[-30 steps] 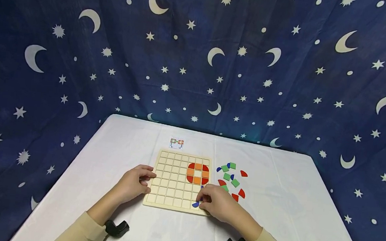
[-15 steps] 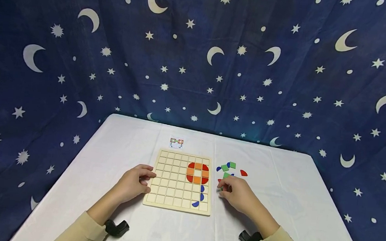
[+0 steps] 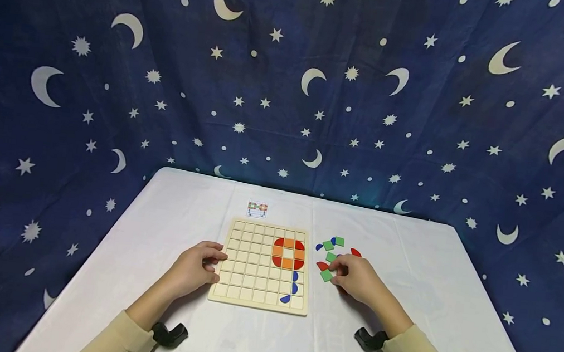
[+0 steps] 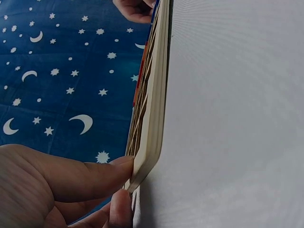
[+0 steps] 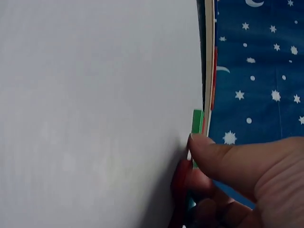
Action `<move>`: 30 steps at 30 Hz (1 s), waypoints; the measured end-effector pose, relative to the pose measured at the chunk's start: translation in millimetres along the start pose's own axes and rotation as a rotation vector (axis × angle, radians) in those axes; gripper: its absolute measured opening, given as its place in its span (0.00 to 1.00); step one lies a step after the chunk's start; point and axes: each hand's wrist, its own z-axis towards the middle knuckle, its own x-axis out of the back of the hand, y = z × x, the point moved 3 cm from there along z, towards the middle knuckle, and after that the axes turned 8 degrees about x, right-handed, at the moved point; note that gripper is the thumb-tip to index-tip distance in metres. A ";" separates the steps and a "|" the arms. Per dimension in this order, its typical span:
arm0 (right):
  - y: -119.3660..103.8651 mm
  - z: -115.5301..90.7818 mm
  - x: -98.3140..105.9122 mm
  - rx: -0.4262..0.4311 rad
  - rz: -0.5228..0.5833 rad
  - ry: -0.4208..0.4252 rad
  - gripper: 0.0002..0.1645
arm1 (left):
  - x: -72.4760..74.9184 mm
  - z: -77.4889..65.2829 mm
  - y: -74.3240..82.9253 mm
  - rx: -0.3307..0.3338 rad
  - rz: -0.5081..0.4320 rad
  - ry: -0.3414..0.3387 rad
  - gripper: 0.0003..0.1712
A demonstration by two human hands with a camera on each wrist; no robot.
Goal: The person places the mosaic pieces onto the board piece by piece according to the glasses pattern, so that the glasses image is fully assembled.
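In the head view, a pale wooden grid board (image 3: 248,269) lies on the table. It bears a ring of red and orange pieces (image 3: 287,263) and several blue half-circles (image 3: 285,299). My left hand (image 3: 193,269) holds the board's left edge, the thumb nearer the front corner; the left wrist view shows that thumb against the wooden rim (image 4: 154,118). To the right of the board, my right hand (image 3: 360,281) is over the loose pieces, fingers loosely bent, nothing visible between the tips. Beside them lie a green square (image 3: 326,275) and a red quarter-circle (image 3: 322,266). A red piece (image 5: 179,183) sits by its fingers.
A small printed pattern card (image 3: 257,209) lies behind the board. More green squares (image 3: 339,241), a blue half-circle (image 3: 319,247) and a red quarter-circle (image 3: 355,252) are scattered at the right. A dark blue curtain (image 3: 290,87) hangs behind the white table (image 3: 406,254).
My right hand has left the lower right of the board, uncovering the blue half-circles, and moved right over the loose pieces. My left hand stays on the board's edge.
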 end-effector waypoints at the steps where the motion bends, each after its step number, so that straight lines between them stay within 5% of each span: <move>1: -1.5 0.7 -1.3 0.006 -0.008 -0.002 0.13 | 0.3 -0.1 0.0 0.000 -0.001 0.002 0.27; 22: -36.5 14.9 -9.8 0.096 -0.174 -0.027 0.14 | 1.1 -0.8 1.2 0.005 0.003 0.005 0.27; 30: -44.1 19.9 1.0 0.083 -0.105 0.001 0.13 | 1.4 -0.4 0.3 0.008 0.006 0.010 0.27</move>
